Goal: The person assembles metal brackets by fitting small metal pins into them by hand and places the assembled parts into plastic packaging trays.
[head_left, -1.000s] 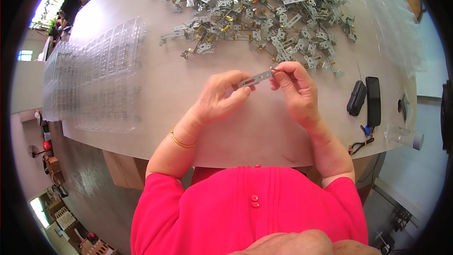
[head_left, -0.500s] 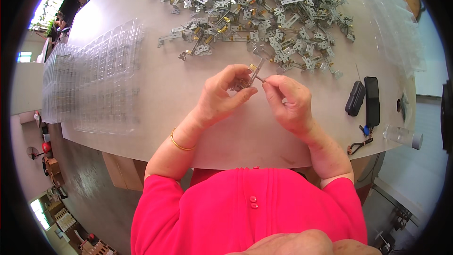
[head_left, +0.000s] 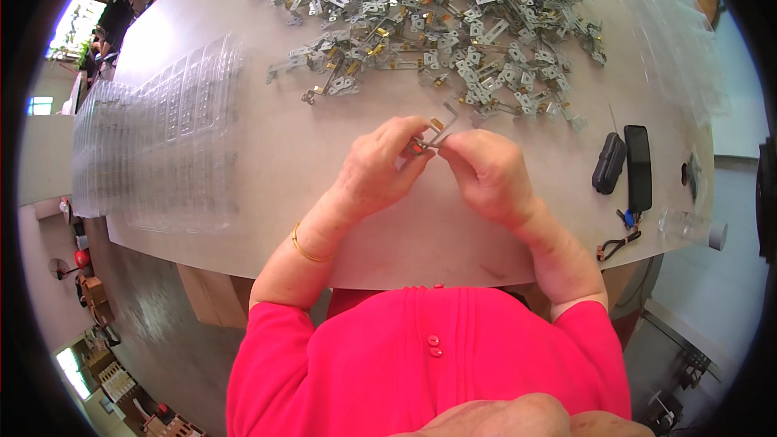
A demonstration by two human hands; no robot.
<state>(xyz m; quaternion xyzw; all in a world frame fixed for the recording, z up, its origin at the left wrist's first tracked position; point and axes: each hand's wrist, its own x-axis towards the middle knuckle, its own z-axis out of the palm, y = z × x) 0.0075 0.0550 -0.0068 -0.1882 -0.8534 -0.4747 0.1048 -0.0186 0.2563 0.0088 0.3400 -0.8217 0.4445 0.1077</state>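
Observation:
Above the near middle of the table, both my hands meet at a small silvery metal bracket (head_left: pixel 452 118) with a brass-coloured piece on it. My left hand (head_left: pixel 379 165) is closed round its lower part, and the fingers hide much of it. A bent arm of the bracket sticks up past the fingertips. My right hand (head_left: pixel 495 175) is pinched at the bracket's right side, back of the hand upward. Its fingertips are partly hidden, so what exactly they grip there is hard to make out. Beyond my hands lies a large heap of similar metal brackets (head_left: pixel 486 32).
Clear plastic trays (head_left: pixel 162 137) are stacked at the left, with more clear plastic (head_left: pixel 672 40) at the far right. On the right lie a black phone (head_left: pixel 639 168), a dark case (head_left: pixel 609 163), a key strap (head_left: pixel 619 245) and a clear bottle (head_left: pixel 684 228).
My right hand has moved slightly left and turned over more, its fingertips closer to my left hand. The bracket has tilted a little. My left hand has barely moved.

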